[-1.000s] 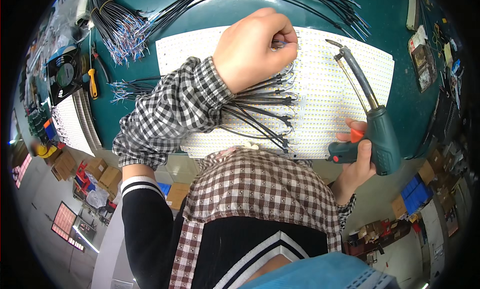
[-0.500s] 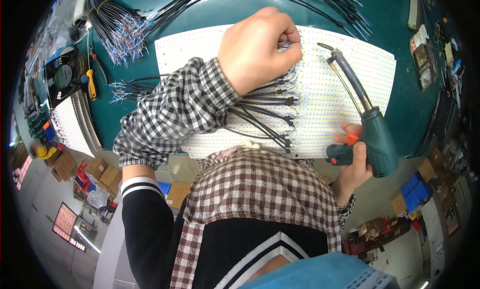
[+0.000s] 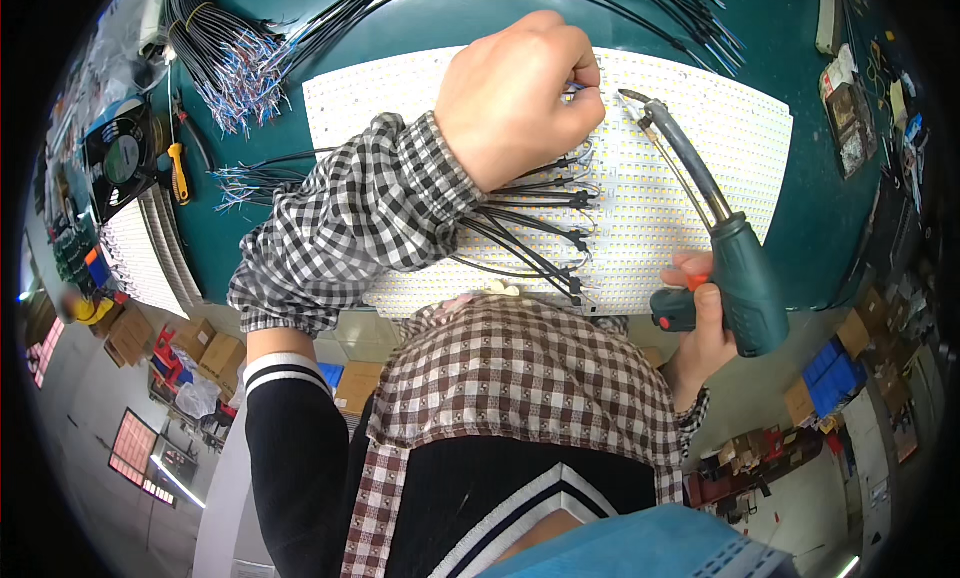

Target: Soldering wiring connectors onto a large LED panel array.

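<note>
My right hand (image 3: 705,328) is wrapped round a dark green soldering gun (image 3: 750,283) with an orange-red trigger. Its bent tip points left, close to the fingers of my left hand (image 3: 525,93). Those fingers are pinched on a thin wire (image 3: 574,88), of which only a short bluish piece shows. Under both lies a white LED panel sheet (image 3: 690,168) dotted with rows of small yellowish chips. Several black cables (image 3: 540,200) lie across the panel, their ends in a column near its middle. My left forearm covers part of the panel and cables.
A thick bundle of black cables (image 3: 235,63) with stripped blue, white and red ends lies at the far left. Beside it are a yellow-handled screwdriver (image 3: 178,173) and a black fan (image 3: 122,156). More cables (image 3: 690,23) curve along the back. A soldering-tip cleaning box (image 3: 845,118) sits at the right.
The soldering gun has moved a little left, bringing its tip nearer to my left fingers. My left hand stays nearly in place, still pinching the wire.
</note>
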`<control>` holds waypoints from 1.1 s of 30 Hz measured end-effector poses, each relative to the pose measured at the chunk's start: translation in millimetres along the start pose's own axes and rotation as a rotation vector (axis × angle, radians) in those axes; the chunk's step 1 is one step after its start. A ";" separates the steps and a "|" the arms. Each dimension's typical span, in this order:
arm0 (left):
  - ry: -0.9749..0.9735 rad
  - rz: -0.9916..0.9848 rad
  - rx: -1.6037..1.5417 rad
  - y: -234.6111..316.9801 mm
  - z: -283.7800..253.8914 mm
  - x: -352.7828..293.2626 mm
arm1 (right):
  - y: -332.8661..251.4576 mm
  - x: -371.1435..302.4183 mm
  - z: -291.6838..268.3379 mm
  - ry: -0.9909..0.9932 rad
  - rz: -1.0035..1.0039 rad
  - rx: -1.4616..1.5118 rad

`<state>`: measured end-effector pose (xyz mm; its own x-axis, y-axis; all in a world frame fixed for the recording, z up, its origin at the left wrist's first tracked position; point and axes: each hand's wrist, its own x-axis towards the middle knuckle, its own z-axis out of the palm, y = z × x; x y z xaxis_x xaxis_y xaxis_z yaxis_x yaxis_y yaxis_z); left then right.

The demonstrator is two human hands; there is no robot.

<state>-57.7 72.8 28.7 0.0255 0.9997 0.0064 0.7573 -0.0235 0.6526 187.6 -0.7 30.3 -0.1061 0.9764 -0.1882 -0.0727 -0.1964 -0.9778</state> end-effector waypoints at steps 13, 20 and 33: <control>-0.007 0.000 0.016 0.7 0.4 0.4 | -1.1 2.3 2.7 -0.049 -0.006 -0.030; -0.004 0.002 0.017 -0.5 1.0 0.4 | -3.2 1.0 3.4 -0.041 0.039 -0.065; 0.004 0.013 0.020 -2.0 2.4 1.7 | -3.8 3.3 3.3 -0.037 -0.039 -0.115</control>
<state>-57.6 74.5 25.6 0.0328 0.9993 0.0184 0.7697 -0.0370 0.6373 184.3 2.9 33.7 -0.1418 0.9788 -0.1481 0.0367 -0.1443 -0.9889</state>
